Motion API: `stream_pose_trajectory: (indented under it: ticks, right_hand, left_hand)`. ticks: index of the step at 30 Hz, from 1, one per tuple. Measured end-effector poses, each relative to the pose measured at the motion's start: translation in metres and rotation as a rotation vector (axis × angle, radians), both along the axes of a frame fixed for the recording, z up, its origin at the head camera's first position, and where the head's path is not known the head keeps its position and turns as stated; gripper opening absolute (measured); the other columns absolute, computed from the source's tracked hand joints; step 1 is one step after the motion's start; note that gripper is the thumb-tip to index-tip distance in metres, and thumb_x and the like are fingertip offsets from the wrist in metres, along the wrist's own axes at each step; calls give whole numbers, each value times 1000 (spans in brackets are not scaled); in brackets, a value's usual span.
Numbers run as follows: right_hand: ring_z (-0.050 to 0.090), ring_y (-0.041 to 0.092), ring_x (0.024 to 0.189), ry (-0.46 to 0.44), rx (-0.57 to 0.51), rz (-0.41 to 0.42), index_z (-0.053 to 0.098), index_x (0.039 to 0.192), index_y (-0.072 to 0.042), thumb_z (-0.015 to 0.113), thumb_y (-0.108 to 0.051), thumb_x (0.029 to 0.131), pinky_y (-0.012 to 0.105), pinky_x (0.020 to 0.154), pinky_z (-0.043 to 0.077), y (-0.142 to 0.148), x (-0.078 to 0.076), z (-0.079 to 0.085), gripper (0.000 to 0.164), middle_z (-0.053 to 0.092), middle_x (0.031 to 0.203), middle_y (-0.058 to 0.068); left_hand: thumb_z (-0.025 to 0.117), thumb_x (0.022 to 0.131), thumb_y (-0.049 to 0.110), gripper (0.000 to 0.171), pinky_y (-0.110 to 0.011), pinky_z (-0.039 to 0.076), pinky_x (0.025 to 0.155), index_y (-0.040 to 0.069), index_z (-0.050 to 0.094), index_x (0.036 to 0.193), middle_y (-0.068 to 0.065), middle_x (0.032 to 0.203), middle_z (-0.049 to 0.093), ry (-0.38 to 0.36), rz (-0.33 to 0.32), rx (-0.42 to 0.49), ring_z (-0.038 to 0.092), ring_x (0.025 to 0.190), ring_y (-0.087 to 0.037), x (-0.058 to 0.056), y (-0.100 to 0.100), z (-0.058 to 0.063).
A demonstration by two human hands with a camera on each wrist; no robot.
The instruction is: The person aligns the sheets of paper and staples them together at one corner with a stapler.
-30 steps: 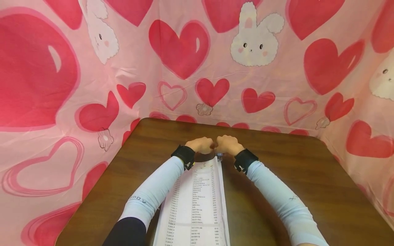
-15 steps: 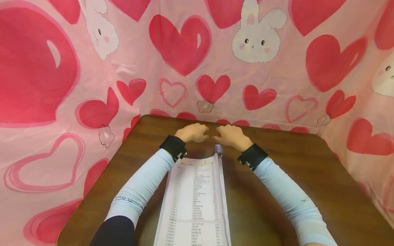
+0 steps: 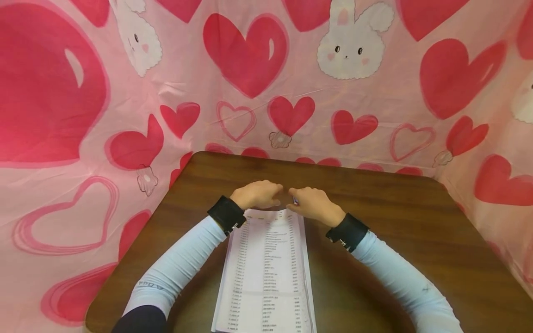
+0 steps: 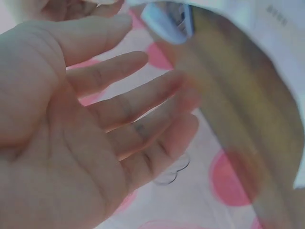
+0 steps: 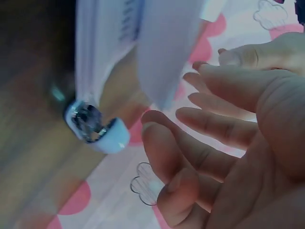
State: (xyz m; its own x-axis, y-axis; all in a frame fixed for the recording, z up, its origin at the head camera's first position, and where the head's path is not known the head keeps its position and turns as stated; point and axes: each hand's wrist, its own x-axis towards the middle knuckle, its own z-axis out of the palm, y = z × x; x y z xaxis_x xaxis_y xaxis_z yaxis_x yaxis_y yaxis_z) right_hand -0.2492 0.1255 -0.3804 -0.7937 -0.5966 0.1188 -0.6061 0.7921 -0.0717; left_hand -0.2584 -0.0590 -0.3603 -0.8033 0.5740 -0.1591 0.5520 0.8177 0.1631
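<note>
A stack of printed sheets [image 3: 270, 268] lies lengthwise on the table, its top edge lifted and bowed. A small light-blue and metal piece, like a clip [image 5: 114, 136], sits at the sheets' top right corner. In the head view my right hand [image 3: 315, 205] mostly hides that clip. My left hand [image 3: 256, 194] hovers over the top left of the sheets, fingers extended and holding nothing in the left wrist view. My right fingers are loosely bent beside the clip in the right wrist view, with a visible gap to it. The fingertips of both hands face each other, apart.
A brown wooden table [image 3: 399, 222] extends on both sides of the sheets. Its far edge meets a pink cloth backdrop [image 3: 245, 83] with hearts and rabbits, which also hangs at left and right. Black bands [image 3: 226, 215] circle both wrists.
My hands were together with curled fingers at the sheets' top right corner. They parted and rose, baring the clip, then came down again with fingers loosened. The head view has tilted slightly.
</note>
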Motion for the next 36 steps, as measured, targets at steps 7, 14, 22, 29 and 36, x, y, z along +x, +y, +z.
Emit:
stream_pose_trajectory:
  ticks: [7,14,22,29,36]
  right_hand:
    - [47,16,50,-57,125,-68,58,102,-15,61,-35,80,30,40,35,6,0,-18,30,51,65,-2]
    - [48,16,54,-119,164,-110,58,93,-16,61,-36,80,32,42,34,9,-5,-32,24,52,68,-1]
    - [49,15,57,-147,157,-124,60,92,-18,62,-38,78,30,45,37,12,-12,-43,25,55,73,-2]
    - [50,15,61,-202,61,-139,58,93,-17,66,-39,76,29,48,38,16,-16,-45,30,54,73,-3]
    - [48,16,66,-178,8,-101,58,93,-14,68,-37,74,28,51,39,19,-16,-49,31,51,78,0]
  left_hand:
    - [62,81,30,55,-40,36,90,13,43,130,-5,122,50,-16,61,-53,44,113,-22,3,4,-26]
    - [66,78,27,35,-39,39,78,16,59,111,-4,100,53,24,94,-36,45,93,-23,2,-6,-44]
    - [66,78,23,26,-37,41,74,17,61,102,-1,92,55,17,107,-41,49,86,-19,-1,-13,-52]
    - [67,77,25,26,-38,40,76,15,60,100,-3,96,53,-11,169,-74,46,89,-21,-4,-13,-50]
    - [69,75,27,34,-38,40,78,14,57,104,-5,104,51,-43,181,-72,44,94,-22,-5,-15,-52]
